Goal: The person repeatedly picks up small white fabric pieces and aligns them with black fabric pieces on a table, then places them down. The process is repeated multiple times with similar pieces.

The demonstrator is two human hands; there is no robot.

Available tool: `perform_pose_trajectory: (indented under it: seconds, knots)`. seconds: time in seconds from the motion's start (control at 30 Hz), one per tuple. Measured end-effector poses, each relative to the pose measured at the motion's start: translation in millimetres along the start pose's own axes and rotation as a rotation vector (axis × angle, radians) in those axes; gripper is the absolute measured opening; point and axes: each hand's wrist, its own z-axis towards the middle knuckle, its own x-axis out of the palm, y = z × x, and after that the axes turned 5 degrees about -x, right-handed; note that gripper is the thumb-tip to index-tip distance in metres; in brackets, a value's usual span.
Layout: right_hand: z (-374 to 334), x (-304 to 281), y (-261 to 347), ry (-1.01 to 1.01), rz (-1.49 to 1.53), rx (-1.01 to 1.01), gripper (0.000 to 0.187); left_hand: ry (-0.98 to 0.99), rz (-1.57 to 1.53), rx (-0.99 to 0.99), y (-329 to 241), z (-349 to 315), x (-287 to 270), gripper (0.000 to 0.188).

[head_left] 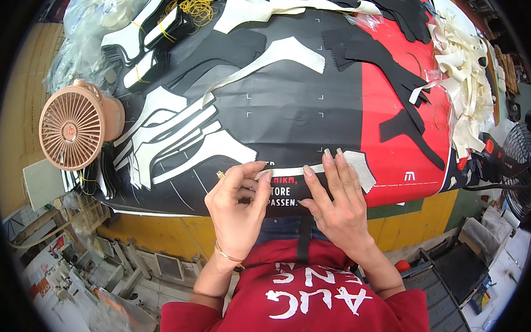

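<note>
Two hands are working on one pale strip [290,171], which is lying near the front edge of the black and red surface [285,102], directly ahead of the wearer. Its long axis is running left to right, almost level, with the wide end [362,171] sitting just beyond the right hand's fingers. The left hand [235,203] is pinching the narrow end between thumb and forefinger; the right hand [337,209] is lying flat, its thumb spreading away from the fingers, and is being the nearer to the wide end. Its fingers are hiding the part between, and the left fingertips are covering the narrow tip. The dark edging is blending into the black background, so whether a second layer is lying underneath cannot be told.
</note>
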Motion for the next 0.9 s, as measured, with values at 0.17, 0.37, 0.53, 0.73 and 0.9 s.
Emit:
perform_pose_trajectory:
  seconds: [0.17, 0.37, 0.53, 0.73, 0.9]
  knots:
    - [0, 1, 1, -0.007, -0.026, 0.005, 0.051, -0.04, 0.009, 0.028, 3, -3, 2, 0.02]
    - [-1, 1, 1, -0.011, -0.041, 0.008, 0.056, -0.058, -0.015, 0.026, 6, -4, 4, 0.02]
    - [0, 1, 1, -0.019, -0.034, 0.008, 0.056, -0.104, 0.062, 0.084, 6, -5, 8, 0.022]
    - [1, 0, 2, -0.029, -0.022, 0.009, 0.054, -0.194, 0.199, 0.186, 6, -6, 8, 0.024]
    - [1, 1, 1, -0.039, -0.019, 0.007, 0.055, -0.201, 0.274, 0.206, 5, -6, 0, 0.023]
